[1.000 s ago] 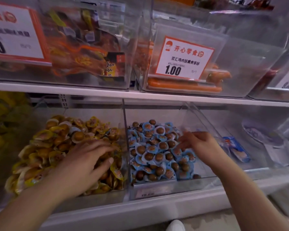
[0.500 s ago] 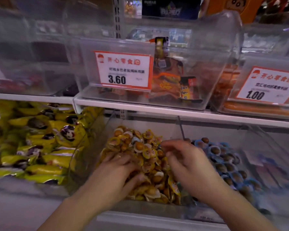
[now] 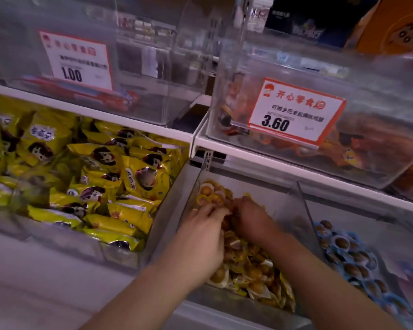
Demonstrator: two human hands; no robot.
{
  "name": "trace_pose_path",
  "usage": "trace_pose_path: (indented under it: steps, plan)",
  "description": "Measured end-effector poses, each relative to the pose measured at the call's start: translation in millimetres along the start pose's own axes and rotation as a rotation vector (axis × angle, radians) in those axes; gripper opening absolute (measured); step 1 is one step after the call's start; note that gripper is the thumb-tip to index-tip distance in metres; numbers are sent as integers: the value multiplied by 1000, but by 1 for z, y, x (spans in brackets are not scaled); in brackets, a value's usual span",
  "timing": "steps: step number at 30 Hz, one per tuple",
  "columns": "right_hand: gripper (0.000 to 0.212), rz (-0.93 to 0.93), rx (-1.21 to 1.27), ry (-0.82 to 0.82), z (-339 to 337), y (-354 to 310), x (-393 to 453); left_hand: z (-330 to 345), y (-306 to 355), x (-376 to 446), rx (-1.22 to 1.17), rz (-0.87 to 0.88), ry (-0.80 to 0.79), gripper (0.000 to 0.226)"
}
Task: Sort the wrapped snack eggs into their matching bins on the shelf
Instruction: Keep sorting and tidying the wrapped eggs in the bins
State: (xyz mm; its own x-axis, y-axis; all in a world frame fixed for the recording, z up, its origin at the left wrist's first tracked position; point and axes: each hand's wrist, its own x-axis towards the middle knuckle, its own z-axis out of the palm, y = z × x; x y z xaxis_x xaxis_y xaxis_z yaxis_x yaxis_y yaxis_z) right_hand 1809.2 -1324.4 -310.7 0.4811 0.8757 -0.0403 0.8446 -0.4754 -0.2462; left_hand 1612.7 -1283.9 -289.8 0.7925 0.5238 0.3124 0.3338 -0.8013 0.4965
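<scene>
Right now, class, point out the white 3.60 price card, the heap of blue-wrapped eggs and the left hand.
white 3.60 price card (image 3: 296,113), head view, card's middle.
heap of blue-wrapped eggs (image 3: 351,258), head view, mid-heap.
left hand (image 3: 200,236), head view, back of hand.

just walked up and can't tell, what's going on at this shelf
A person is sorting wrapped snack eggs on a shop shelf. Both hands, the left hand and the right hand, are down in the clear bin of yellow-wrapped eggs, fingers meeting near the back of the pile; what they pinch is hidden. The blue-wrapped eggs sit in the next bin to the right, untouched. Yellow snack bags fill the bin on the left.
</scene>
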Motion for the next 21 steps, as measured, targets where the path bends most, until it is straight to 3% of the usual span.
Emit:
trace_pose_path:
  steps: [4,11,13,17,21]
  plan:
    - [16,106,3,-137,-10,15,-9,-7,1,-1,-93,-7,-49,50]
    - [51,300,167,-418,-27,13,-14,-2,3,-9,-45,25,-34,42]
    - [61,360,327,-362,-23,10,-13,7,5,-18,50,22,-15,40]
    - [67,404,696,-241,-1,11,3,24,7,-33,200,16,-131,72]
    - [59,530,1045,-162,2,15,-5,28,8,-30,91,-150,-109,85]
